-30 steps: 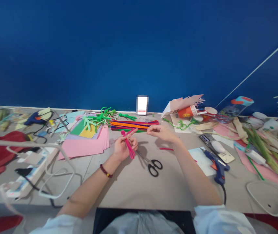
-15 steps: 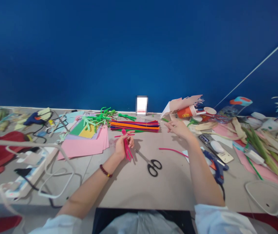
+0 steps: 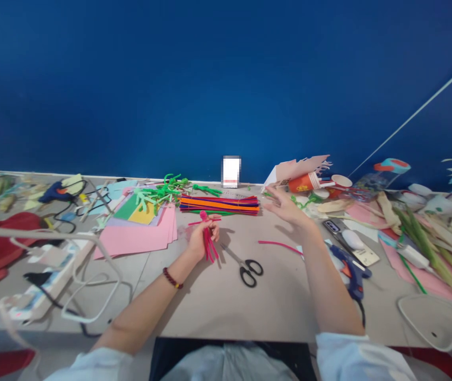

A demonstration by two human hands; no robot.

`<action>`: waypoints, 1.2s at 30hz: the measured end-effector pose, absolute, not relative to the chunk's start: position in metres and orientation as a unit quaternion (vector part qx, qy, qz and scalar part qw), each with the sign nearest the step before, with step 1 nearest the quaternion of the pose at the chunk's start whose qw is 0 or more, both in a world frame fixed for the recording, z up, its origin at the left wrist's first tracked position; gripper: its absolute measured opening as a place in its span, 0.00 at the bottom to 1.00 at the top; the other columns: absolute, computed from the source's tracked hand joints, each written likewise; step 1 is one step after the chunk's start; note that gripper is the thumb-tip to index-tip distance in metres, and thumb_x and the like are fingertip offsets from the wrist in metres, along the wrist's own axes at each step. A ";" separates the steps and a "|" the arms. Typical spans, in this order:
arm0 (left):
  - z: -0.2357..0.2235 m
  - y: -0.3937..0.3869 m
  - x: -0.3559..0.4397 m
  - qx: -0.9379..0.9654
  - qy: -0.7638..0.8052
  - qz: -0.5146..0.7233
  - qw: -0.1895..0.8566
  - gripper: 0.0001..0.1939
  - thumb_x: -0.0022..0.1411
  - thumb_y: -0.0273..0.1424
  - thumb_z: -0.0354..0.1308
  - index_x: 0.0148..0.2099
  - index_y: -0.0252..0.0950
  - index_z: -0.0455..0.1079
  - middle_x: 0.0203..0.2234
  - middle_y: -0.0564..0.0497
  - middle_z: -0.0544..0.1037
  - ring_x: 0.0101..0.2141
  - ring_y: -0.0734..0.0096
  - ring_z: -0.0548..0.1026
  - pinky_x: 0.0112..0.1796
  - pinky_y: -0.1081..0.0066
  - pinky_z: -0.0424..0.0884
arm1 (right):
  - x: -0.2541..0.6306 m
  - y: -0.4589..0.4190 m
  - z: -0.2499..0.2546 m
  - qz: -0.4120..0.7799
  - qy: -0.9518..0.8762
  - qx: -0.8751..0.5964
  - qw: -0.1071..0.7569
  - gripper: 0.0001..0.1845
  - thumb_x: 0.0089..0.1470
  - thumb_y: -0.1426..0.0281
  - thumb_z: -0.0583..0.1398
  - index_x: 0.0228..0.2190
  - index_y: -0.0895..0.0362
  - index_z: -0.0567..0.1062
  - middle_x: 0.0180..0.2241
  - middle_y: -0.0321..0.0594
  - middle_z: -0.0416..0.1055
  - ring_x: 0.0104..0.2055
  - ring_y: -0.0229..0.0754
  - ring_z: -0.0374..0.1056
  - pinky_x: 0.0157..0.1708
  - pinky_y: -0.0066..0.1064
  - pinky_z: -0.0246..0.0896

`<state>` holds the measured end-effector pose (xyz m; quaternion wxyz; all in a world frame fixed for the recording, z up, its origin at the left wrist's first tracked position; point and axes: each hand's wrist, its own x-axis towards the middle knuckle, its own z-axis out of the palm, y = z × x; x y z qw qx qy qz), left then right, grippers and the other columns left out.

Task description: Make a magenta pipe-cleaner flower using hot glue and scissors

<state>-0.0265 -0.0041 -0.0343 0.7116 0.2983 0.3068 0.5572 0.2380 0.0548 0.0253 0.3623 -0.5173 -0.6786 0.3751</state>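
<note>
Pinched in my left hand (image 3: 197, 244) is a bunch of pink pipe cleaners (image 3: 210, 251), with a coiled knob on top, short ends sticking out sideways and several strands hanging down. My right hand (image 3: 288, 209) hovers with its fingers apart and nothing in them, just off the right end of a bundle of coloured pipe cleaners (image 3: 218, 204). Black-handled scissors (image 3: 248, 272) lie on the table to the right of my left hand, blades slightly parted. One loose pink pipe cleaner (image 3: 276, 243) lies below my right hand, its far end near my forearm.
Pink paper sheets (image 3: 130, 242) and green pipe cleaner shapes (image 3: 166, 190) lie at left, beyond a power strip (image 3: 53, 280) with looping cables. Right of my forearm are a blue glue gun (image 3: 350, 272), a phone (image 3: 332, 226), paper cups (image 3: 303, 182) and corn husks (image 3: 427, 248).
The fingers of my right hand have spread apart, and the hand has shifted slightly. My left hand, still holding the pink bunch, has moved a little to the right.
</note>
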 end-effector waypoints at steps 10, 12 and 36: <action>-0.027 -0.012 -0.023 0.403 0.401 0.513 0.643 0.18 0.51 0.35 0.59 0.43 0.32 0.68 0.14 0.58 0.64 0.14 0.81 0.58 0.17 0.76 0.52 | 0.184 0.022 0.058 0.742 -0.482 -0.200 0.422 0.43 0.49 0.39 0.28 0.59 0.41 0.52 0.64 0.36 0.48 0.59 0.48 0.56 0.46 0.47 0.63; -0.027 -0.012 -0.023 0.404 0.391 0.510 0.651 0.18 0.51 0.36 0.59 0.43 0.32 0.69 0.14 0.57 0.64 0.15 0.80 0.59 0.17 0.76 0.51 | 0.183 0.020 0.052 0.742 -0.495 -0.206 0.403 0.43 0.49 0.39 0.27 0.58 0.41 0.52 0.63 0.39 0.50 0.51 0.46 0.64 0.37 0.37 0.67; -0.021 -0.011 -0.029 0.311 0.218 0.500 0.778 0.25 0.50 0.31 0.47 0.51 0.29 0.64 0.16 0.55 0.66 0.11 0.81 0.51 0.19 0.72 0.57 | 0.169 0.018 0.035 0.250 -0.816 -0.484 0.193 0.14 0.57 0.63 0.55 0.40 0.55 0.74 0.38 0.45 0.74 0.37 0.44 0.69 0.36 0.34 0.61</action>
